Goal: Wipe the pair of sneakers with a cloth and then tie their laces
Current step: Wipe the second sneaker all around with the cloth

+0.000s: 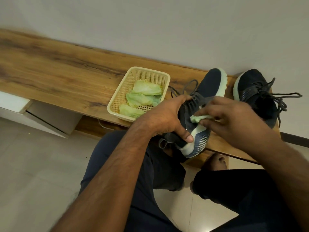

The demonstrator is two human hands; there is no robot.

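A dark navy sneaker with a pale sole lies on the wooden bench, toe pointing away, its grey laces loose. My left hand grips it at the collar, thumb pressed on the heel. My right hand holds a bunched pale green cloth against the sneaker's side near the heel. The second sneaker stands to the right on the bench, its laces untied and spread out.
A cream plastic basket with several green cloths stands on the bench left of the sneakers. A white wall runs behind the bench. A white drawer unit sits below at left. My knees and a bare foot are over the tiled floor.
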